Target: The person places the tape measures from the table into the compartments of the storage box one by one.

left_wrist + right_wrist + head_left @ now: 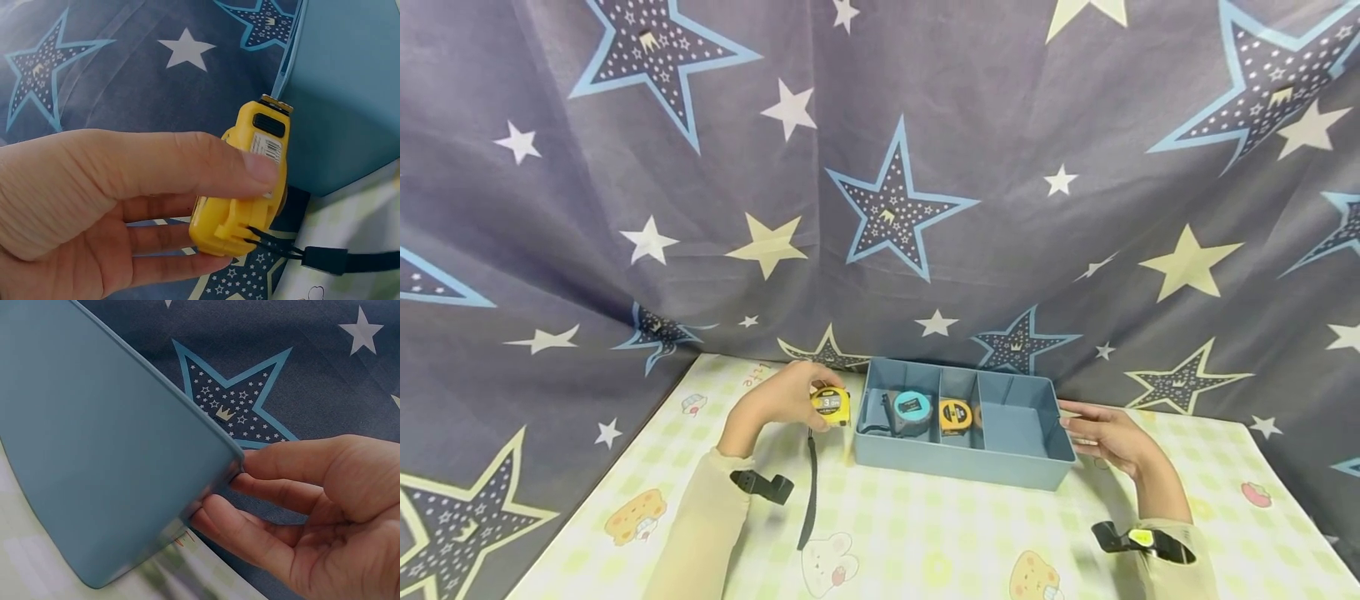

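Observation:
My left hand (790,393) holds a yellow tape measure (831,405) just left of the blue-grey bin (955,471). In the left wrist view the thumb presses the side of the tape measure (265,140), with the other fingers behind it. A black wrist strap (809,496) hangs from it down toward the tablecloth. At the bin's right end, the fingers of my right hand (1108,437) touch the outer wall. Inside the bin, a turquoise-and-black tape measure (912,408) lies in the left compartment and an orange-yellow tape measure (955,415) in the middle one.
A checked tablecloth (925,533) with cartoon prints covers the table. Close behind the bin hangs a dark curtain (1000,275) with stars. The bin's right compartment (1013,423) shows its bare floor. Both wrists wear black camera straps.

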Demonstrator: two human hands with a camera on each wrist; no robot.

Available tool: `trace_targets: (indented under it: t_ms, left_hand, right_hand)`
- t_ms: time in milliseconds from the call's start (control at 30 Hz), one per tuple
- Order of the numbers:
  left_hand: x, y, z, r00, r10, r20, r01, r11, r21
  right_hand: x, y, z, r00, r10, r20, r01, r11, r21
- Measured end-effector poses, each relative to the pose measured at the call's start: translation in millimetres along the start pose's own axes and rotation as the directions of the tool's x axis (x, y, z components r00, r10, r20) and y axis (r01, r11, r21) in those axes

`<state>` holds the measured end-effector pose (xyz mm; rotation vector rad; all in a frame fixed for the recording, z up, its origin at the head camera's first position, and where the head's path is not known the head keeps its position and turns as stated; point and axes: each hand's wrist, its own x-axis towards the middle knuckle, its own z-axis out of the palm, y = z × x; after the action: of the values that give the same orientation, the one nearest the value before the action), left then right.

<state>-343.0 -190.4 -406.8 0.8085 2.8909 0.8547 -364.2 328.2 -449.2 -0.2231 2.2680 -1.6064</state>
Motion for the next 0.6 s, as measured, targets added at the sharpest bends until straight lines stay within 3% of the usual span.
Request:
trace_targets:
  t_ms: [367,600]
  left_hand:
    - [2.4,6.3,-0.4,0.999,0.019,-0.046,-0.02,1.0,-0.006]
    - [2.7,3.5,0.1,0.997,0.048,-0.068,-0.047,0.999,0.009]
  right_hand:
    - [-3.7,6.8,-0.5,1.0,-0.004,-0.023,0.004,1.0,0.021]
    - [0.4,4.6,-0.8,1.0,-0.021,0.006,0.02,1.0,0.02]
